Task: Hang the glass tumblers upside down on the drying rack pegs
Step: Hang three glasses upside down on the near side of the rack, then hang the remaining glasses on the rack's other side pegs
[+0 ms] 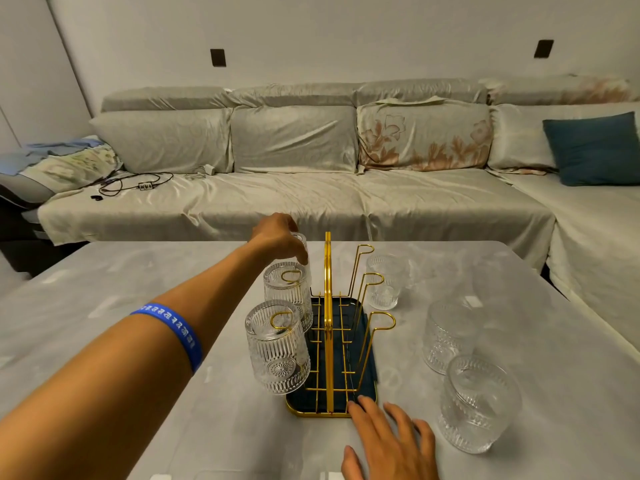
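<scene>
From the head view, a third clear ribbed glass tumbler point(300, 252) is gripped from above by the left hand point(277, 233) over the far left peg of the gold wire drying rack point(327, 327). If lowered off-centre, it could knock the hung tumbler point(287, 292) just beside it. The right hand point(388, 438) lies spread, fingers released, touching the rack's near edge. Three tumblers, patterned and transparent, are left on the grey table point(138, 289).

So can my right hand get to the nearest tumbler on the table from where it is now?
Probably yes. The right hand rests flat by the rack's near corner, and the nearest tumbler stands just to its right with bare table between them, nothing in the way.
</scene>
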Available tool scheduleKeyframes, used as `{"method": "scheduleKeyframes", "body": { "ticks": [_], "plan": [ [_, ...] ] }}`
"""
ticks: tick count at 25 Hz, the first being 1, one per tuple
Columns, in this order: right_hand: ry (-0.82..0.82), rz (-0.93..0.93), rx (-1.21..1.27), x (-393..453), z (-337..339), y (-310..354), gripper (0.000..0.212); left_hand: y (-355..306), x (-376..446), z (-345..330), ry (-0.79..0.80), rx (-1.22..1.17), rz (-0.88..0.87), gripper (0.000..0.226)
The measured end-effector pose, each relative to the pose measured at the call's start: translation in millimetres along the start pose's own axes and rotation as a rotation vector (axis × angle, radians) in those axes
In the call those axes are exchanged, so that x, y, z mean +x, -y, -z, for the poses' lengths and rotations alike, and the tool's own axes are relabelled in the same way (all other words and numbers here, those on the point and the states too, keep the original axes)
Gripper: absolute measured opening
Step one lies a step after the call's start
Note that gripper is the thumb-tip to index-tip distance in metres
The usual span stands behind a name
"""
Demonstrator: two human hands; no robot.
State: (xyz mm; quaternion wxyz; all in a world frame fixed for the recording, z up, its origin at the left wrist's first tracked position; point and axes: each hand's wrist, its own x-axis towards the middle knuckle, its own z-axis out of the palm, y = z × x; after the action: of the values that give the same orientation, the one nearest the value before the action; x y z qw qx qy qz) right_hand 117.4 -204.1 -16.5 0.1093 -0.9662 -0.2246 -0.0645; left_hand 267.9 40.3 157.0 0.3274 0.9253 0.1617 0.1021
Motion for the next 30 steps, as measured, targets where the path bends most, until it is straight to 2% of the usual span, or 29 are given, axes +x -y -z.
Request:
{"method": "scheduleKeyframes", "body": {
  "ticks": [4,11,14,15,17,19,20,21,23,25,27,28,30],
  "plan": [
    [-0.011,-0.003,0.016,-1,-1,0,0.066,5,1,-9,0.015,0.044,0.019,0.061],
    [-0.075,-0.009,0.024,-2,0,1,0.066,4,1,-10,0.053,0.028,0.04,0.07],
    [-0.137,0.02,0.0,-7,-2,1,0.059,9,-7,0,0.053,-0.153,0.03,0.079],
    [-0.151,0.029,-0.003,-7,0,0,0.056,12,-12,5,0.003,-0.279,0.029,0.074],
    [-0.148,0.03,0.008,-10,5,0,0.051,32,-34,13,-0.192,-0.475,0.033,0.055],
    [-0.053,0.021,0.032,-14,12,1,0.051,64,-68,10,-0.408,-0.541,0.074,0.037],
    [-0.006,0.025,0.017,-15,11,0,0.054,82,-88,5,-0.464,-0.533,0.113,0.033],
    [0.044,0.017,0.019,-17,8,-1,0.057,100,-109,-4,-0.476,-0.505,0.153,0.032],
    [0.09,-0.005,0.075,-20,-1,-6,0.061,130,-147,-28,-0.396,-0.391,0.179,0.032],
    [0.05,-0.009,0.074,-23,-5,-6,0.062,147,-181,-57,-0.233,-0.216,0.097,0.036],
    [0.03,-0.007,0.084,-23,-3,-4,0.061,155,-207,-84,-0.09,0.104,-0.017,0.048],
    [0.01,0.008,0.103,-24,-1,-4,0.06,157,-216,-91,-0.055,0.235,-0.059,0.053],
    [-0.032,0.016,0.173,-29,5,-2,0.057,159,-226,-94,-0.014,0.331,-0.086,0.058]
  ]
}}
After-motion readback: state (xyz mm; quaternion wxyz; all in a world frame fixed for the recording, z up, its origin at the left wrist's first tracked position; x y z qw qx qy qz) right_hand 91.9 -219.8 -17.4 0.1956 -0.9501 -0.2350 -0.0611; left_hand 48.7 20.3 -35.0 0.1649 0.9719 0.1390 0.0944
